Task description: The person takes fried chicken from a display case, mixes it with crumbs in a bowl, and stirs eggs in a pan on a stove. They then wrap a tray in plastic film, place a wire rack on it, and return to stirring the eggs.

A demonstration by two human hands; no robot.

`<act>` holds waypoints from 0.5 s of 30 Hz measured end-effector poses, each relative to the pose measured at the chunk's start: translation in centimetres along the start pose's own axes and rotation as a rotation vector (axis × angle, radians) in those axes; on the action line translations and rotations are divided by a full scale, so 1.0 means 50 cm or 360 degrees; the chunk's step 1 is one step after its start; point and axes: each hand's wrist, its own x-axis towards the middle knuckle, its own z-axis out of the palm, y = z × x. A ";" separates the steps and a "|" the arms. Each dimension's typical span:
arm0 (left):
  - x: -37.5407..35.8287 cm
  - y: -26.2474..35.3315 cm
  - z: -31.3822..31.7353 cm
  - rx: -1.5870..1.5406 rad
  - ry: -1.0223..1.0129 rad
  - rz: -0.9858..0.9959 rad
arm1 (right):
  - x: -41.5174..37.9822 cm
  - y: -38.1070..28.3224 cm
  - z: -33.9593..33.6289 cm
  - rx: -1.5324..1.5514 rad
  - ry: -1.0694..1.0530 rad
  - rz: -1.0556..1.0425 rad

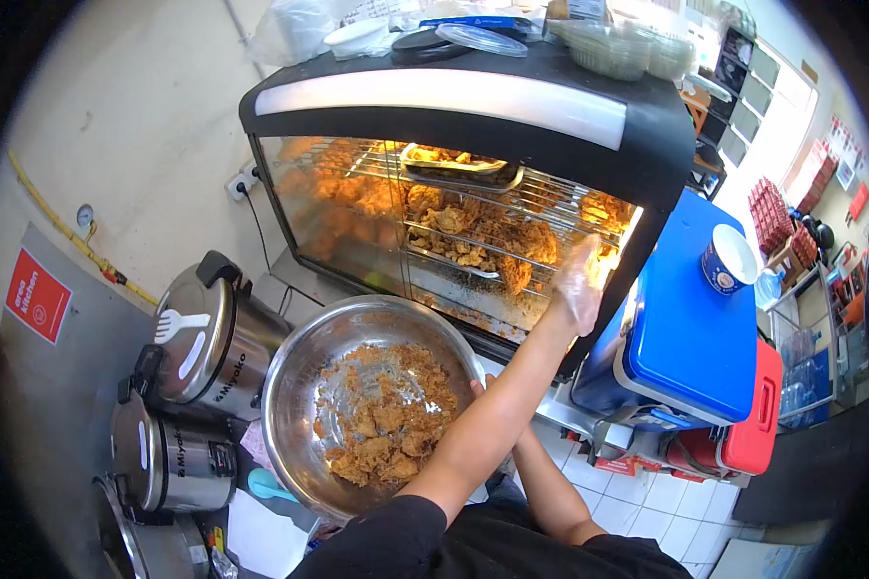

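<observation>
My left hand (579, 285), in a clear plastic glove, reaches across into the right side of the lit display case (468, 85). Its fingers are blurred in the glare, so what they hold, if anything, cannot be made out. Fried pieces (473, 227) lie on the wire racks beside it. Under my left forearm, my right hand (480, 386) grips the right rim of a large steel bowl (294, 386), mostly hidden by that forearm. Inside the bowl are fried pieces (381, 458) and loose crumbs, mainly toward the bottom and right.
Steel pots (246, 352) stand left of the bowl. To the right are a blue cooler (690, 318) with a paper tub (729, 259) on its lid and a red cooler (753, 415). Plastic containers (608, 48) sit atop the case. A gas hose (58, 227) runs along the wall.
</observation>
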 end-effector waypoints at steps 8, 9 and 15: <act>-0.099 -0.021 -0.057 0.0784 0.0394 0.0534 | 0.048 0.196 0.025 -0.0837 0.0018 0.0014; -0.136 -0.027 -0.084 0.0603 0.0339 0.0536 | 0.056 0.217 0.032 -0.1029 -0.0018 0.0092; -0.365 0.045 -0.284 0.1792 0.0648 0.0584 | 0.031 -0.006 -0.006 -0.0693 -0.0237 0.0220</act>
